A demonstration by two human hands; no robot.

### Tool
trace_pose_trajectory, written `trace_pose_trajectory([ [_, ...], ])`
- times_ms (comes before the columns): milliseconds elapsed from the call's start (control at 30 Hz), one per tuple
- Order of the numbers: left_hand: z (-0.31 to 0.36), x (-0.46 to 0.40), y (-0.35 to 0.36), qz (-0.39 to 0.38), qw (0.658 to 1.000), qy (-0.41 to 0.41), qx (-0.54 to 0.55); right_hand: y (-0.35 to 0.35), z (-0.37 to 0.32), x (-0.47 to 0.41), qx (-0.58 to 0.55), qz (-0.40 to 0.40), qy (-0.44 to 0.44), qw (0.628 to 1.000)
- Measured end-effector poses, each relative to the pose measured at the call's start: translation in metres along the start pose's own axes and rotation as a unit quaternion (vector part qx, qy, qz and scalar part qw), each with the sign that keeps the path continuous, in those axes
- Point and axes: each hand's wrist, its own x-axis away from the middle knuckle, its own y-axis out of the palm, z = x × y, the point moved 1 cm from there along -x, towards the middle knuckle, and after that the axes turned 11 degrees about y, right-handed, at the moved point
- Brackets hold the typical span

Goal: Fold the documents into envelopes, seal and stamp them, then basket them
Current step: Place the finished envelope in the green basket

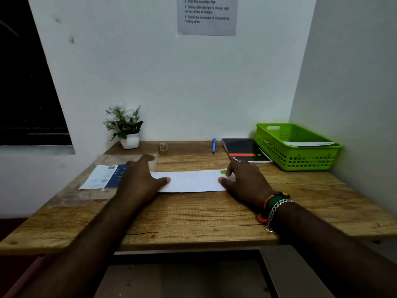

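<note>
The white envelope (190,181) lies mid-desk, its green stamp (223,172) at the far right corner. The left hand (142,176) pins its left end, fingers spread flat; the right hand (242,176) presses fingertips by the stamp (likely fixing it), while the green basket (294,157) waits far right

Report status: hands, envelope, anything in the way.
Left hand and right hand flat on envelope ends. Green stamp at its far right corner. Path to basket unobstructed.

Bare arms; right wrist (274,208) wears silver chain, orange-green bands.
</note>
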Motion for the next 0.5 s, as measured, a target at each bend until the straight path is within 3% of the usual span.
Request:
trace_pose_trajectory([
  [67,-0.004,0.000,-0.003,0.082,0.983,-0.028,0.163,-0.002,0.002,-0.002,-0.048,-0.017,0.021,0.998],
  [133,-0.008,0.005,-0.005,0.153,0.929,-0.083,0.325,-0.008,0.005,-0.002,-0.107,-0.036,0.059,0.992],
  [233,-0.009,0.013,-0.007,0.199,0.859,-0.133,0.453,-0.016,0.007,0.001,-0.193,-0.065,0.111,0.973],
  [367,0.006,0.014,-0.008,0.188,0.816,-0.130,0.531,-0.037,0.009,0.009,-0.406,-0.113,0.180,0.889],
  [500,0.039,-0.008,-0.005,0.111,0.774,-0.105,0.614,-0.070,0.032,0.025,-0.463,-0.106,0.194,0.858],
])
